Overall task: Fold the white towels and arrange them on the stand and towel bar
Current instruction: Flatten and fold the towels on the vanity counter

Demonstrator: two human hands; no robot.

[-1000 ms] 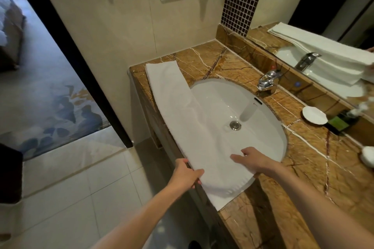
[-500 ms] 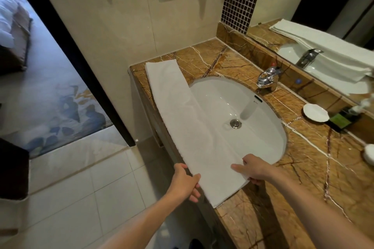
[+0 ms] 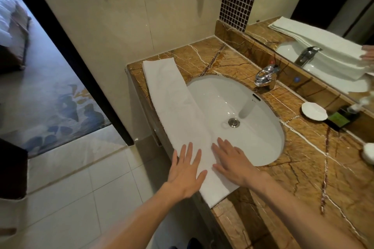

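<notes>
Towel (image 3: 178,111) lies in a long strip mid-frame, left hand (image 3: 185,172) and right hand (image 3: 232,160) flat on it, fingers spread, gripping nothing.

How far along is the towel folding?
Done: the white towel lies folded into a long strip along the marble counter's front edge. In hand: left hand and right hand lie flat on its near end. Left: shorter folds; no stand or towel bar visible.

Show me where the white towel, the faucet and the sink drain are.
white towel (image 3: 174,105), head view, middle of the folded strip.
faucet (image 3: 265,76), head view, chrome handle.
sink drain (image 3: 234,122), head view, metal stopper.
</notes>
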